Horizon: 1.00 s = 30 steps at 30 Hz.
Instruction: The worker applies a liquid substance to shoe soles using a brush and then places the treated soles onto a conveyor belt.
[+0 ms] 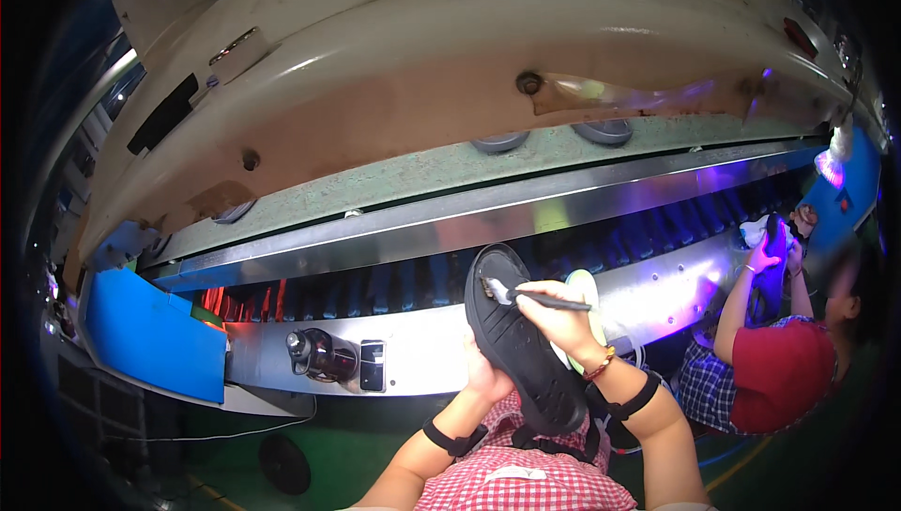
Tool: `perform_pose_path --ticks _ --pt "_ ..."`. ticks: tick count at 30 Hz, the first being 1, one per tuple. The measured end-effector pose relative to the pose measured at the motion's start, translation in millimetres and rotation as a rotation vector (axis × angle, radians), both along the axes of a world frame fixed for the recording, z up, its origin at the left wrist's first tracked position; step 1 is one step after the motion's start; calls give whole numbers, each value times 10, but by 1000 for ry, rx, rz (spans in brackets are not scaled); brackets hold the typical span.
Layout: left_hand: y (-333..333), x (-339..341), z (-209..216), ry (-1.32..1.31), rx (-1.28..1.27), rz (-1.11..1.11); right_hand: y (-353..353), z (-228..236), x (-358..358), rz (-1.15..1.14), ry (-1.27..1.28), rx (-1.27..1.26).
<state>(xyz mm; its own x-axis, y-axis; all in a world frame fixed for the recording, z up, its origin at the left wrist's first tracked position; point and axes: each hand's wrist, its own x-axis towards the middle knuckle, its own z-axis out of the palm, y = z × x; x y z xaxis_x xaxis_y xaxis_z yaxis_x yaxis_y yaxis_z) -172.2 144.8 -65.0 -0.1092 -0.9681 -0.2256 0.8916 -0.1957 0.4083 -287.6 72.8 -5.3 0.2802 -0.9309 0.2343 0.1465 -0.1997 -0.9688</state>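
Note:
My left hand (485, 366) grips the edge of a black shoe sole (526, 347), held tilted in front of my red-checked apron. My right hand (561, 325) is closed round the black handle of a brush (554, 300). The pale bristles touch the upper part of the sole, where a whitish wet patch shows. Just behind my right hand is a pale green rounded thing (584, 288), mostly hidden by the hand and the sole, so its kind is unclear.
A metal ledge (422, 370) bears a dark bottle (321, 355) and a phone (373, 366). Beyond runs a conveyor under a beige machine hood (404, 70), with grey soles (603, 132) on it. At right a co-worker in red (779, 375) handles a piece under purple light.

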Motion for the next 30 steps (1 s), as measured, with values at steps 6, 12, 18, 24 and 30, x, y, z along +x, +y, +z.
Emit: perform_pose_path --ticks 6,12,18,24,30 --pt "-32 43 -21 -112 235 148 396 -24 -20 -29 408 -581" --pt "-25 366 156 -18 -99 37 688 -62 -663 497 495 -258" --pt "9 107 339 61 -154 -79 255 518 -476 175 163 -191" --pt "-42 39 377 278 -111 -52 187 477 -305 290 198 -356" --pt "-47 121 460 289 -163 -78 122 534 -379 169 162 -298"
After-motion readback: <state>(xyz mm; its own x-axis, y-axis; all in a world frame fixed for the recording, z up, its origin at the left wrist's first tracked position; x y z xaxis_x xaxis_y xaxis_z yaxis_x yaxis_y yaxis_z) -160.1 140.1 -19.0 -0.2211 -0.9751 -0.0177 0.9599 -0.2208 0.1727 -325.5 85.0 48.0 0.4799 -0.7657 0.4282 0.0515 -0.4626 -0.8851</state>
